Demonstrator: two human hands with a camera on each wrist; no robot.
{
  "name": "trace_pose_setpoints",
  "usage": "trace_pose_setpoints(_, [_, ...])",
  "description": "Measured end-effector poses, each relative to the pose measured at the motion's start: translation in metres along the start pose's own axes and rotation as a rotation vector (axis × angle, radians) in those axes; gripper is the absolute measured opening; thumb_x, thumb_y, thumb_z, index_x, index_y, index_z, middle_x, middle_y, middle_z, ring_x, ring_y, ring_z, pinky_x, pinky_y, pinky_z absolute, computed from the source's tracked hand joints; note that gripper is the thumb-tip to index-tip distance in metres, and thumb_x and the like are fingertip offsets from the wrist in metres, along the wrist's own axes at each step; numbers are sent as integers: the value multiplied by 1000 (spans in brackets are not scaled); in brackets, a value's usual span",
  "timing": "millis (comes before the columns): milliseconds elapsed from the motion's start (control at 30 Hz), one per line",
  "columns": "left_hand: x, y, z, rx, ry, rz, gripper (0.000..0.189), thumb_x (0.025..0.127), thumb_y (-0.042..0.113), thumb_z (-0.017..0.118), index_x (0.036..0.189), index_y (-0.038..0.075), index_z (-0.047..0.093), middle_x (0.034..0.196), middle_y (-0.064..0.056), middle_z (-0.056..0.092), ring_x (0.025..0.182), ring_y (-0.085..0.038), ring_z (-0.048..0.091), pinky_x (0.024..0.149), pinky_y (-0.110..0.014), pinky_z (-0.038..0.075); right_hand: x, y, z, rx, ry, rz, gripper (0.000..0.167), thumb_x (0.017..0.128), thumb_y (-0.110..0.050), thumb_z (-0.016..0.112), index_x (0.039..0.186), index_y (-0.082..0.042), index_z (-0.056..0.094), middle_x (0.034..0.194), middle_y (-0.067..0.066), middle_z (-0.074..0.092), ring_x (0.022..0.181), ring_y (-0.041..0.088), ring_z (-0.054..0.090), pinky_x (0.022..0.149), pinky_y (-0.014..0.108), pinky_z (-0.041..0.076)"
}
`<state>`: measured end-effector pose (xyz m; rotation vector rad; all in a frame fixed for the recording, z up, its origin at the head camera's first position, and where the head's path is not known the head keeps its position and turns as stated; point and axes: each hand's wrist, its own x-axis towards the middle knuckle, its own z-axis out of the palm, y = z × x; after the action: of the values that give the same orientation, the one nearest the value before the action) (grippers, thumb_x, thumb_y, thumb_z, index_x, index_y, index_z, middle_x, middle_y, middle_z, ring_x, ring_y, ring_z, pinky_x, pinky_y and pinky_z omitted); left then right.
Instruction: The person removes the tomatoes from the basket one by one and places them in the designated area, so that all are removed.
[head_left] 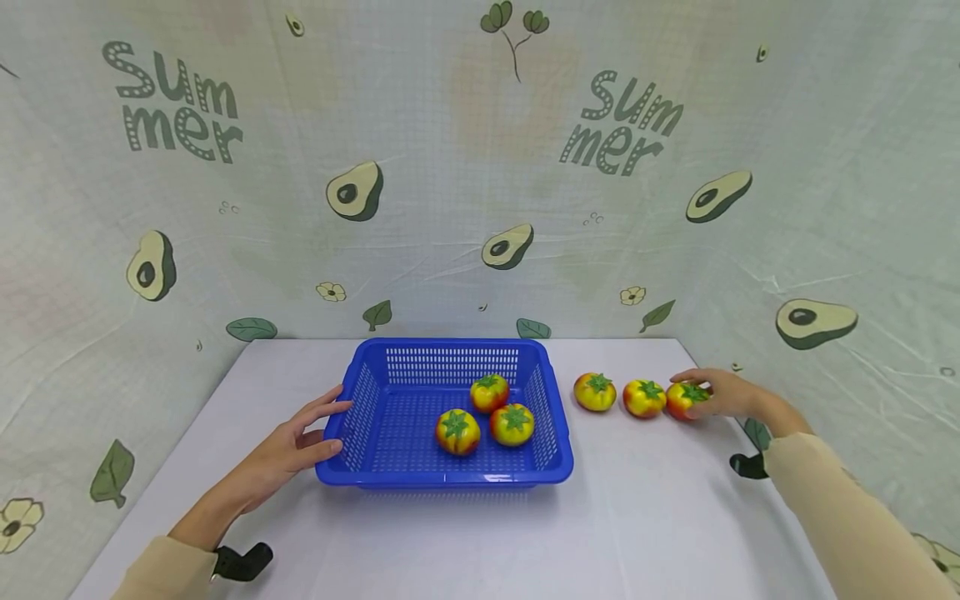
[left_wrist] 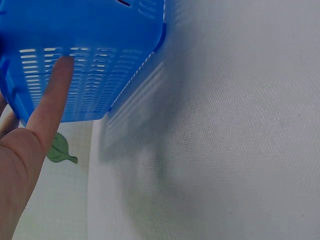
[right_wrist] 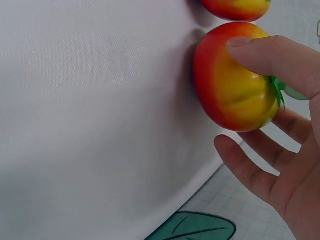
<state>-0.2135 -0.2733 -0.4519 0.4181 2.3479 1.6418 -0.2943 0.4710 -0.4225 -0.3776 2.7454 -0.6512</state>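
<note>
A blue plastic basket [head_left: 444,478] with slotted walls stands mid-table. Three red-and-yellow tomatoes with green tops lie inside it, one of them a front tomato [head_left: 457,432]. My left hand [head_left: 281,454] holds the basket's left rim, and one finger [left_wrist: 56,95] lies along its slotted outer wall [left_wrist: 100,32] in the left wrist view. Far right, my right hand [head_left: 722,393] grips the end tomato [head_left: 681,401] of a row of three. In the right wrist view the thumb lies on this tomato's side [right_wrist: 235,90], with the other fingers curved around beneath it.
Between the basket and my right hand sit two more tomatoes, the nearer to the basket [head_left: 595,392] and a middle one [head_left: 644,399]. A white cloth covers the table [head_left: 630,517]. Printed fabric walls [head_left: 435,275] with avocados and leaves rise behind and at both sides.
</note>
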Motion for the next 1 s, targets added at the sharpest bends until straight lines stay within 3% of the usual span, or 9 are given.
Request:
trace_pose_setpoints(567, [0,-1,0,9,1,-3,59,107,25,66,161,20,44,180,-1,7,147,-56,38,108,-60,53,-8,-14,-12,-22,-5,29,70,93,-29,82,151,-2,53,146,38,51,129,62,48,97,76,48])
trace_pose_setpoints(767, [-1,1,0,8,-1,1,60,107,24,66,162,19,43,180,-2,7,148,-57,38,107,-59,53,-6,-33,-24,-84,40,-22,66,92,-29,84,148,-6,57,146,35,53,130,61,49,96,74,51])
trace_pose_setpoints(1000, [-2,3,0,20,2,-16,61,106,26,67,162,20,43,180,-3,6,147,-57,39,107,-60,53,-3,-69,-36,-130,76,-102,66,90,-31,86,147,-11,59,145,27,56,127,50,53,96,71,54])
